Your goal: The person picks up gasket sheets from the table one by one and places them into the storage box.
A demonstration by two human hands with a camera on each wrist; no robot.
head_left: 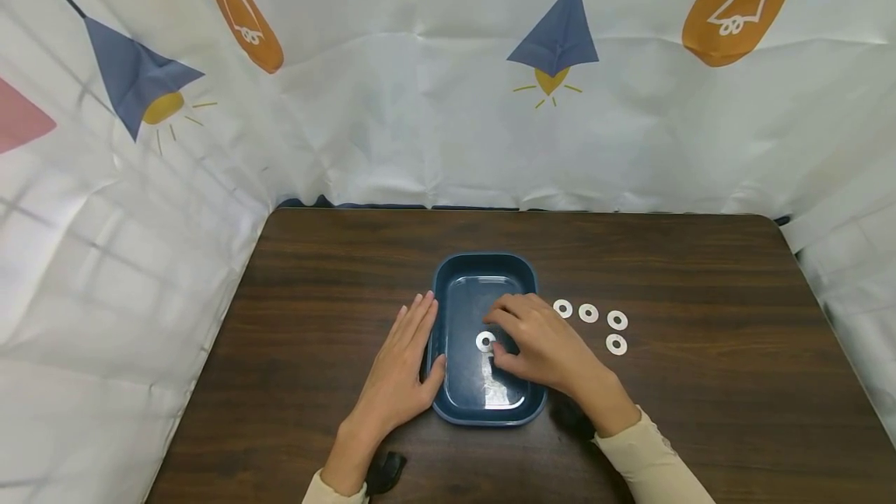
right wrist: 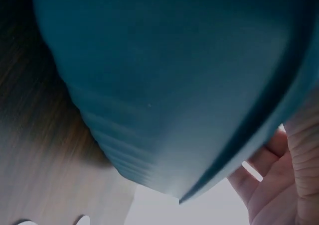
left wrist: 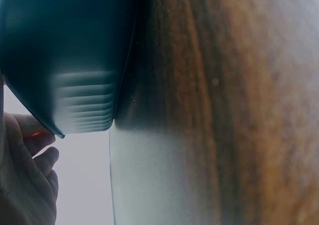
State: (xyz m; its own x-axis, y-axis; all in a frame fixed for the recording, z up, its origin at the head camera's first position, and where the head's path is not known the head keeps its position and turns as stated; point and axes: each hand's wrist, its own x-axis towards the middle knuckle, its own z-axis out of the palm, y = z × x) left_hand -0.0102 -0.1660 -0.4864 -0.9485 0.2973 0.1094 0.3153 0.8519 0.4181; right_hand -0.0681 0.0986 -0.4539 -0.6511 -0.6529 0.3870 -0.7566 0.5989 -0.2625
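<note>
Left hand (head_left: 402, 368) is being laid flat on the table (head_left: 294, 379), fingers straight, thumb against the left rim of the blue tray (head_left: 463, 286), holding nothing. Right hand (head_left: 542, 344) is being lowered into the tray, fingers curled, tips pinching a white ring (head_left: 485, 341) near the tray floor. Judgement: ring should be released low and flat, tray kept steadied. Four more rings (head_left: 589, 313) are lying just right of the tray.

Bare worktop (head_left: 336, 286) is left open either side of the tray (head_left: 448, 286), apart from four washers (head_left: 589, 313) just right.
</note>
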